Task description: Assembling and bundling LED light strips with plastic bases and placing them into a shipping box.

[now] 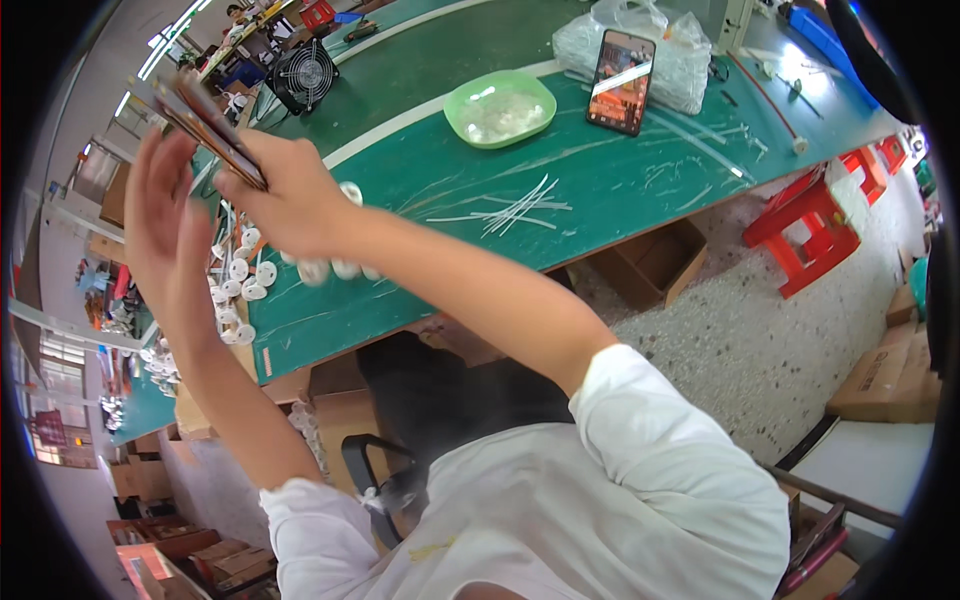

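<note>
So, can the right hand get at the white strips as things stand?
Probably not straight away: the right hand holds a bundle of thin pieces, though the white strips lie uncovered on the table.

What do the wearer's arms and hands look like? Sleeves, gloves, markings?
Left hand and right hand: ungloved, motion-blurred, so rings can't be ruled out. Forearms bare, no watch visible. Loose, creased white fabric short sleeves end around the elbows; the matching white shirt front has a small yellowish mark.
</note>
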Demonstrator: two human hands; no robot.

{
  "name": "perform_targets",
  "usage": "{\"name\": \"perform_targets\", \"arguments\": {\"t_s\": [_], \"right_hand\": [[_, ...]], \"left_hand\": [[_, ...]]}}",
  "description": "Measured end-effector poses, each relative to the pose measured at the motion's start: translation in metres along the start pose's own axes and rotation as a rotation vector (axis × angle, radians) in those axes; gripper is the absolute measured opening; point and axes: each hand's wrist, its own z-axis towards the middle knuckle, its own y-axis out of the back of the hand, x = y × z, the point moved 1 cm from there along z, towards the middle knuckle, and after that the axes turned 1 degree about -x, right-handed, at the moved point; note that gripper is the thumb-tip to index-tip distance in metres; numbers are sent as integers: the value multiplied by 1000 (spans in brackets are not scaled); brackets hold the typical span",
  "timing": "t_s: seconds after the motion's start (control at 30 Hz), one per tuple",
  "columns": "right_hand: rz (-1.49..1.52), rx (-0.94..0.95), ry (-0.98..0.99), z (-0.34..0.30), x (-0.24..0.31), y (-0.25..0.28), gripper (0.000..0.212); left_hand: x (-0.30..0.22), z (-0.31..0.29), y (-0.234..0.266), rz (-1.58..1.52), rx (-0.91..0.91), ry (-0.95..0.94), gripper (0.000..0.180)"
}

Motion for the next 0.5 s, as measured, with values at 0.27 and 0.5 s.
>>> {"name": "perform_targets", "arguments": {"t_s": [0.27,0.5], "right_hand": [[321,297,-653,-101,81,38,26],[-35,290,-350,-166,42,109,23]], "left_hand": [[-10,-170,-48,-603,636,922,85],[-4,-234,-97,-676,852,1025,23]]}}
